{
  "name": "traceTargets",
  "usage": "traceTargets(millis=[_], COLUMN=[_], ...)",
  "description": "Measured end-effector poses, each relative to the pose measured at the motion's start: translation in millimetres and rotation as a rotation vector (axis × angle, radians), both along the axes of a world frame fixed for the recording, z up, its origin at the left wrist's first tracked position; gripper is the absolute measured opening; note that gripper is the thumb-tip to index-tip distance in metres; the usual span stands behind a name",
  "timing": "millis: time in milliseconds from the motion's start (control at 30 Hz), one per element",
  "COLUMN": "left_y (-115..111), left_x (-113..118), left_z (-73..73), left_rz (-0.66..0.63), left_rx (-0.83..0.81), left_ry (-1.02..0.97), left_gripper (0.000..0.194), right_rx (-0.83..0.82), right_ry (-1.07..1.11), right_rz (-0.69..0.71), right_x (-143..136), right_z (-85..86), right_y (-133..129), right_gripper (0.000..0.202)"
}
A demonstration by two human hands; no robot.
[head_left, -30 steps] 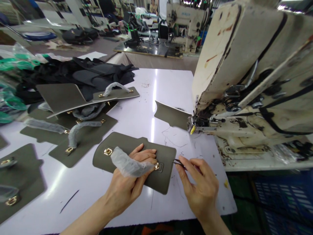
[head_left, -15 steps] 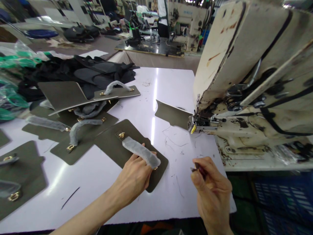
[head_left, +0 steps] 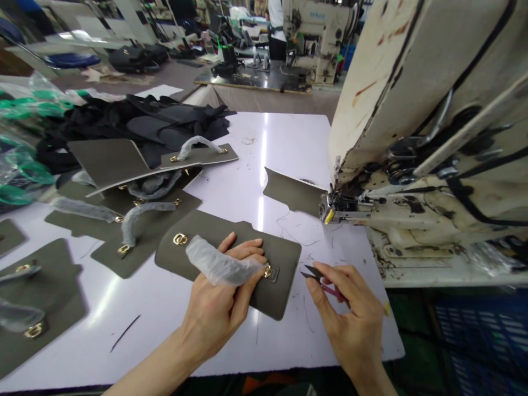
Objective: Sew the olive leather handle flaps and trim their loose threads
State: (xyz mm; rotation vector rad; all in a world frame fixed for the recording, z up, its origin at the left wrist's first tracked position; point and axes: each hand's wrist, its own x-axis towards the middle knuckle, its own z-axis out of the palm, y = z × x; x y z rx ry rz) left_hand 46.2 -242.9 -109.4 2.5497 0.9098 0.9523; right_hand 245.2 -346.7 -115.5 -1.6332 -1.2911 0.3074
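Observation:
My left hand (head_left: 220,286) reaches under the plastic-wrapped handle (head_left: 220,264) of an olive-grey bag panel (head_left: 276,250). Its fingers press on the panel, and the thumb lies against the handle's end, near a gold ring (head_left: 267,271). Another gold ring (head_left: 180,238) shows at the panel's far left. In my right hand (head_left: 348,316), just right of the panel, are small thread snips (head_left: 315,273) with a reddish grip, held between thumb and fingers. Their dark blades are parted and point left, apart from the panel.
A sewing machine (head_left: 396,165) stands at the right, a separate olive piece (head_left: 292,192) by its needle area. More handled panels (head_left: 144,236) lie at the left, before black fabric pieces (head_left: 157,124). Loose threads (head_left: 295,236) are scattered over the white tabletop (head_left: 185,335).
The panel has turned under my left hand, its right end swinging up and right. My right hand has moved slightly left, and the snips' blades now show clearly.

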Motion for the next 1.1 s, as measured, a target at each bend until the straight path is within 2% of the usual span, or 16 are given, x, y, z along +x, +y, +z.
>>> traceTargets(millis=[233, 533, 1100], left_y=[-0.9, -1.0, -1.8], left_x=[-1.3, -2.2, -4.5], left_z=[-1.9, 1.9, -0.4], left_rz=[-0.020, -0.028, -0.046], left_rx=[0.038, 0.066, 0.067], left_ry=[-0.001, 0.040, 0.038], left_gripper=[0.033, 0.032, 0.035], right_rx=[0.028, -0.001, -0.001], right_ry=[-0.143, -0.187, -0.344], right_rz=[-0.024, -0.026, -0.038], right_x=[-1.8, -4.0, -3.4], right_z=[7.8, 4.4, 2.5], right_y=[2.6, 0.8, 2.4], right_gripper=[0.020, 0.022, 0.024])
